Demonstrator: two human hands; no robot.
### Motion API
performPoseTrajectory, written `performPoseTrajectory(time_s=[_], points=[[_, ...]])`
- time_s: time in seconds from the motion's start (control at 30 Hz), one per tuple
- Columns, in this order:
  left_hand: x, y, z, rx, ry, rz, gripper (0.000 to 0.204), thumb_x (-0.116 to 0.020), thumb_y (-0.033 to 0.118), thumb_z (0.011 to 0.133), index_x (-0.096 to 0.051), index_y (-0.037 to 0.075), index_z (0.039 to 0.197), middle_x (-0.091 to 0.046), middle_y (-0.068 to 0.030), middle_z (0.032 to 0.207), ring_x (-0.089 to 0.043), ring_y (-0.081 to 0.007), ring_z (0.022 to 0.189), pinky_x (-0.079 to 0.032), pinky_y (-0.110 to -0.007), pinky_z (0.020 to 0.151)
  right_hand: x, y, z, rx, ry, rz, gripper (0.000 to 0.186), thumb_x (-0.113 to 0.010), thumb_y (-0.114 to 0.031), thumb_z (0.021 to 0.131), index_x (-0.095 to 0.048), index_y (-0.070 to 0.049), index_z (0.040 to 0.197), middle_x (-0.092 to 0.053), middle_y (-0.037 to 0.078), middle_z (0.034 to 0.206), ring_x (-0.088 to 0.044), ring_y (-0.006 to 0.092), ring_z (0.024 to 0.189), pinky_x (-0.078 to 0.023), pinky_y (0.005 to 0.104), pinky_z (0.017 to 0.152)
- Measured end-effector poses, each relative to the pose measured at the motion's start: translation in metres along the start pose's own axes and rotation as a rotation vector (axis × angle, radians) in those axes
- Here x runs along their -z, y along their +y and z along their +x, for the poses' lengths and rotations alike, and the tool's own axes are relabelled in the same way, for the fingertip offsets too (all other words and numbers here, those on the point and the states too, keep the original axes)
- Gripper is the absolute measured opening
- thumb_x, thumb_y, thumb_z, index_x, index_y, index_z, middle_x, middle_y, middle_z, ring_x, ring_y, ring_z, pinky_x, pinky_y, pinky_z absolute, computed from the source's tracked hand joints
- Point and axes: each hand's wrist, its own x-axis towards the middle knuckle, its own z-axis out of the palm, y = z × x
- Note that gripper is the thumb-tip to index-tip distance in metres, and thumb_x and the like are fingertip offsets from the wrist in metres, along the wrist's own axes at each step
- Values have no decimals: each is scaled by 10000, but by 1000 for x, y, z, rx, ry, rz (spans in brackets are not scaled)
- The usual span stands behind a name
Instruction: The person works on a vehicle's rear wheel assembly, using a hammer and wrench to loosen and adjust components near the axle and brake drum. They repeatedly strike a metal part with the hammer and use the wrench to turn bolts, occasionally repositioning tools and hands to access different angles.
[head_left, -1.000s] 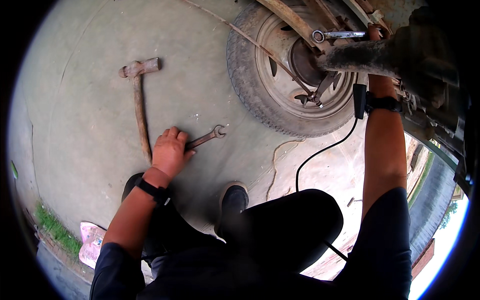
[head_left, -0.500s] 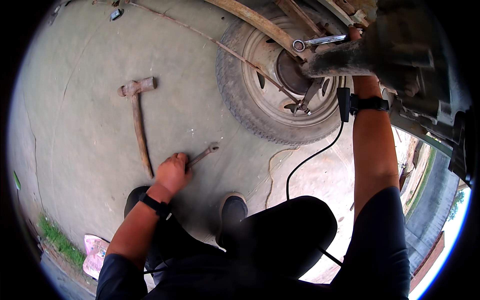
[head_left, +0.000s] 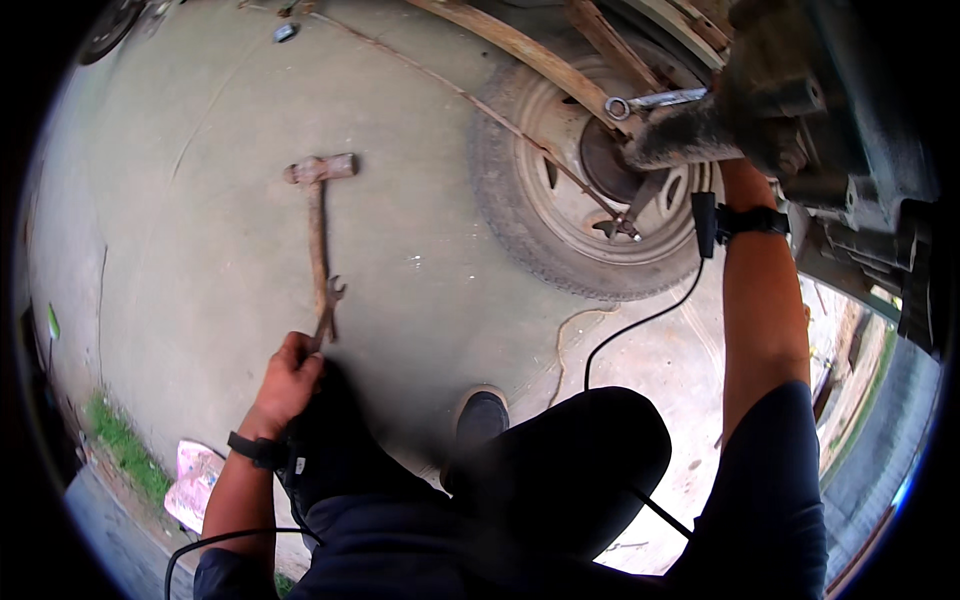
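As the left hand pinches a wrench — lengthwise forward — right hand's grip's hidden.

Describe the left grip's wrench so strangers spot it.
Left of the big wheel, a wooden-handled hammer lies on the floor. By its handle's lower end, the left grip holds the wrench. Its forked open end sets it apart from the shinier, ring-ended wrench by the axle.

the wrench is brown, the grass green.
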Motion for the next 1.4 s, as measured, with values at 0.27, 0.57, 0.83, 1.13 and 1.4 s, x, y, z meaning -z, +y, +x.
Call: performPoseTrajectory(time_s=[0.27,0.57,0.83,1.13,1.4], points=[[56,-100,-139,228,524,142,325,-490,309,1028,-581,-3,1050,-577,-58,680,-543,-128,575,-461,-303,536,-12,11,-3,48,-18,51,439,-631,-296,940,-554,-113,1330,-630,156,1053,-595,257,990,-461,387,877],[100,-33,-177,78,805,261,241,-627,209,960,-597,-23,1020,-593,-58,792,-535,-109,679,-468,-284,615,-25,25,-10,164,-60,92,448,-631,-301,937,-548,-104,1331,-638,163,1018,-612,253,949,-479,384,841],[215,47,-201,-21,889,217,231,-592,262,1002,-521,54,931,-503,18,726,-458,-60,595,-397,-225,529,-38,35,-18,241,-99,136,457,-631,-305,935,-542,-96,1331,-645,169,987,-627,249,912,-496,382,808],[291,108,-86,-39,612,517,360,-549,378,1013,-609,51,1151,-466,60,719,-419,-41,612,-366,-206,530,-13,62,-29,273,-147,100,467,-631,-310,933,-535,-87,1331,-654,176,952,-643,245,871,-514,379,771],[261,143,71,-128,227,652,371,-523,379,1016,-604,18,1040,-479,3,708,-459,-86,624,-419,-262,518,41,11,-19,179,-167,-37,612,-708,-272,865,-483,-166,1424,-585,185,1249,-582,383,1114,-467,500,925]])
